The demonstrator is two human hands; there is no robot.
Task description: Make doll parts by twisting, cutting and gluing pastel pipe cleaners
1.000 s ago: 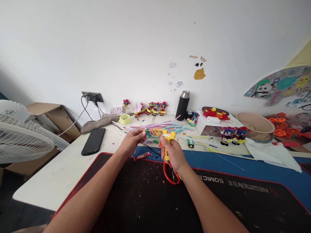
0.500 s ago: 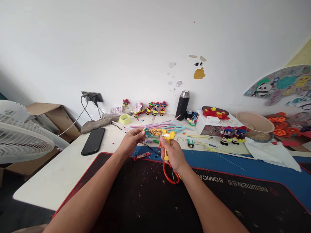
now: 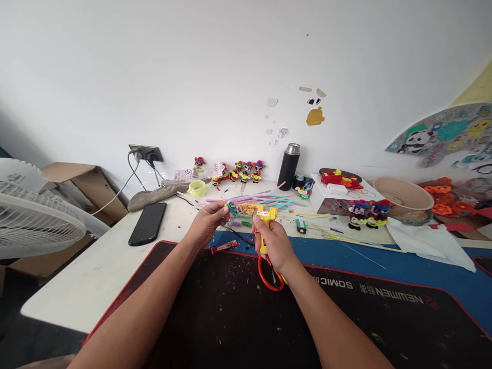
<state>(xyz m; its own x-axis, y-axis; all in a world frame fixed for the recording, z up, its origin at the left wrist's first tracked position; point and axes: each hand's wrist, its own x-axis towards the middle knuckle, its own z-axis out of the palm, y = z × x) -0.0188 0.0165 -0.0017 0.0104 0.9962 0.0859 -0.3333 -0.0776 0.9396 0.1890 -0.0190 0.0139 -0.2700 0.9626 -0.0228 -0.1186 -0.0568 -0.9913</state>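
In my right hand [image 3: 273, 241] is a yellow hot glue gun [image 3: 270, 214], gripped by its handle with the nozzle pointing left. My left hand [image 3: 209, 220] pinches a small blue-green fuzzy piece [image 3: 231, 207] right at the nozzle tip; its exact shape is partly hidden by my fingers. Below the glue gun, scissors with red handles [image 3: 269, 279] lie on the black desk mat [image 3: 215, 328]. A small red packet [image 3: 224, 247] rests at the mat's back edge, left of the gun.
Coloured pipe cleaners [image 3: 265, 197] spread behind my hands. Several small fuzzy figures [image 3: 246, 173] stand by the wall. A black thermos [image 3: 289, 169], a white box [image 3: 326, 200] and a beige bowl [image 3: 403, 195] stand to the right. Leftward are a phone [image 3: 147, 224] and a fan [image 3: 38, 215].
Hardly anything differs. Both hands stay in nearly the same place, with the small piece still held against the glue gun's nozzle.
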